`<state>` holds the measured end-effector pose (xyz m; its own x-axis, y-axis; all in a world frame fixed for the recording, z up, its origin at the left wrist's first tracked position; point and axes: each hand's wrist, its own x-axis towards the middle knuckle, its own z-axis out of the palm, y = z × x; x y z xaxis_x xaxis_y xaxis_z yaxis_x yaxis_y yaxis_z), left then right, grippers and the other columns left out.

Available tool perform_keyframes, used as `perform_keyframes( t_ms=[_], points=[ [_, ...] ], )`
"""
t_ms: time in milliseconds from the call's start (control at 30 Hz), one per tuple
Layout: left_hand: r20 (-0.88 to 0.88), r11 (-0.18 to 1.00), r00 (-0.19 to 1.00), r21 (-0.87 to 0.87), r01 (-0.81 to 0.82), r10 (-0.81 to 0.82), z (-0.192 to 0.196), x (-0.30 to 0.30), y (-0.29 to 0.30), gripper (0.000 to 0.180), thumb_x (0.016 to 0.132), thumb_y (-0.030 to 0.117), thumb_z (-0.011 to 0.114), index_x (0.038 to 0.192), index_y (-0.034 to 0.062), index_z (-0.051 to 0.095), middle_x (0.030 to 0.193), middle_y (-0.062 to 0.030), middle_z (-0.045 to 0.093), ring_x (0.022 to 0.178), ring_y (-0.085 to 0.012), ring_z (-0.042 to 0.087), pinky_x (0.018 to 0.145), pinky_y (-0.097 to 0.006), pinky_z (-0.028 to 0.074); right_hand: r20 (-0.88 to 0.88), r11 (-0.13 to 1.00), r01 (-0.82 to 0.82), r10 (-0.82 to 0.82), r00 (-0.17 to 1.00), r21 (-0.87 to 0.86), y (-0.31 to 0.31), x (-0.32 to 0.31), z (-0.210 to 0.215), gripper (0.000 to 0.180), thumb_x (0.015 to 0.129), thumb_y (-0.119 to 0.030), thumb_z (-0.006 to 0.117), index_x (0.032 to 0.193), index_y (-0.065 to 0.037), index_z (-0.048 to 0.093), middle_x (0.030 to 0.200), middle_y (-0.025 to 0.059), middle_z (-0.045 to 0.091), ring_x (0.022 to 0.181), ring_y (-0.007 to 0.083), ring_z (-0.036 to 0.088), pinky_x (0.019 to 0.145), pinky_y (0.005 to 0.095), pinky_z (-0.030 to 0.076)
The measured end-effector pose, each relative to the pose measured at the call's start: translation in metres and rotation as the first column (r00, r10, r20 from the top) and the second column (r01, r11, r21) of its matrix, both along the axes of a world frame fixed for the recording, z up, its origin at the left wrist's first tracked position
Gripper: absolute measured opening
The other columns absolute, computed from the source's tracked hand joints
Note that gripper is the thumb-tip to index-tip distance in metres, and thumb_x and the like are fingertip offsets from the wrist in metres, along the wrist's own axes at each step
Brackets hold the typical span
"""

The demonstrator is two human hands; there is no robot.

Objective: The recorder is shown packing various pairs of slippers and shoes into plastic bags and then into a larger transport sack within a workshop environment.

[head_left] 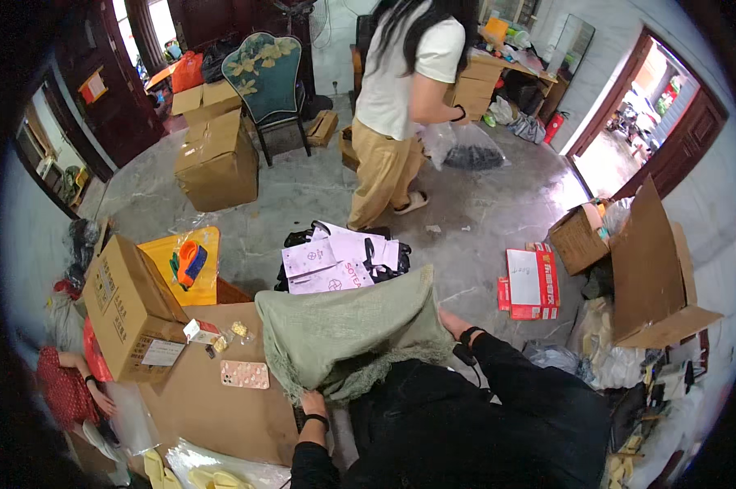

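A sage-green scarf (348, 326) with a frayed, fringed edge is stretched out in front of my body between my two hands. My left hand (312, 403) grips its near left corner, over the edge of the brown cardboard tabletop (229, 416). At the scarf's right edge, my right hand (452, 323) holds the cloth, its fingertips partly hidden by the fabric. Just beyond the scarf lie several pale lilac printed paper bags (335, 259) on black plastic. A phone in a pink patterned case (244, 374) rests on the cardboard, left of the scarf.
A large carton (132, 310) stands on the table's left, near a seated person's red dotted sleeve (62, 387). Orange tape (191, 265) lies behind it. Another person (401, 90) walks beyond, carrying a clear plastic bag (466, 147). Open cartons (649, 269) stand at right.
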<state>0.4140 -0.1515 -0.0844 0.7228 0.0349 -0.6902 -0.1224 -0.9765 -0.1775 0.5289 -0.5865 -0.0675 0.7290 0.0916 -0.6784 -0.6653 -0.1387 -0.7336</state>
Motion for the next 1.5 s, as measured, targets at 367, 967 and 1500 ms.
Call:
perform_keyframes(
  t_ms=[367, 967, 1500],
  points=[
    [0.024, 0.854, 0.862, 0.153, 0.498, -0.507, 0.024, -0.007, -0.016, 0.033, 0.087, 0.027, 0.042, 0.114, 0.0133, 0.056, 0.134, -0.0087, 0.032, 0.124, -0.0269, 0.026, 0.101, -0.040, 0.020, -0.225, 0.984, 0.110, -0.139, 0.964, -0.138, -0.006, -0.032, 0.043, 0.045, 0.066, -0.023, 0.070, 0.099, 0.001, 0.052, 0.082, 0.0126, 0.055, 0.075, 0.0232, 0.054, 0.063, 0.0333, 0.042],
    [0.211, 0.822, 0.957, -0.496, 0.282, -0.201, 0.035, 0.037, -0.115, 0.066, 0.080, 0.032, 0.055, 0.133, 0.0074, 0.023, 0.131, -0.0195, 0.031, 0.120, -0.0367, 0.029, 0.095, -0.052, 0.026, 0.172, 0.721, -0.688, 0.690, 0.703, -0.082, 0.047, -0.014, 0.064, 0.066, 0.072, -0.042, 0.063, 0.124, -0.006, 0.042, 0.132, 0.0120, 0.035, 0.118, 0.0212, 0.035, 0.089, 0.0376, 0.033],
    [-0.582, 0.874, 0.780, -0.476, -0.096, -0.231, -0.013, 0.045, -0.114, 0.064, 0.083, 0.032, 0.046, 0.130, -0.0016, 0.020, 0.069, -0.0175, 0.054, 0.053, -0.0299, 0.047, 0.051, -0.042, 0.039, -0.425, 0.725, -0.687, 0.641, 0.639, 0.060, 0.027, -0.019, 0.033, 0.060, 0.076, -0.042, 0.058, 0.123, -0.008, 0.045, 0.131, 0.0065, 0.036, 0.117, 0.0178, 0.034, 0.095, 0.0334, 0.031]
  ],
)
